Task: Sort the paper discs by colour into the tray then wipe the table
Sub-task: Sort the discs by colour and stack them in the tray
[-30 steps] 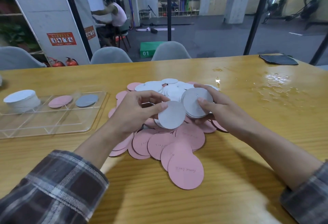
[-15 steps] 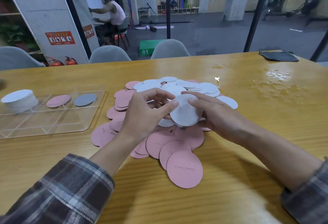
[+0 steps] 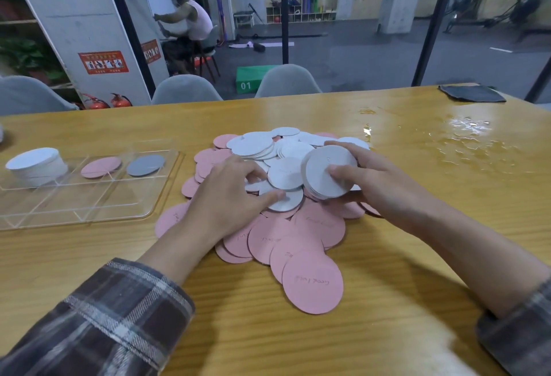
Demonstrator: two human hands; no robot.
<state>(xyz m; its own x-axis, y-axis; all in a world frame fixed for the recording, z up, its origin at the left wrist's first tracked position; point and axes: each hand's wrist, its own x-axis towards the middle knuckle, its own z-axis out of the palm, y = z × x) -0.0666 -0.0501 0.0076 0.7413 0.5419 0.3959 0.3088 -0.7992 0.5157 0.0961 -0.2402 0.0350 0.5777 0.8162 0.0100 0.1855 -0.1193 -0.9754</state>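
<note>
Your right hand [image 3: 378,187] grips a stack of white discs [image 3: 325,177], thumb across its face. Just beside it, your left hand [image 3: 229,196] pinches one loose white disc [image 3: 293,203].

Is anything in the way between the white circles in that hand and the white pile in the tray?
Only the left hand sits between the right hand's stack of white paper discs and the clear plastic tray; lifting over it looks easy.

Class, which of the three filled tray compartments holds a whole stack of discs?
The far-left one, with the white stack; the pink disc and grey disc lie singly.
</note>
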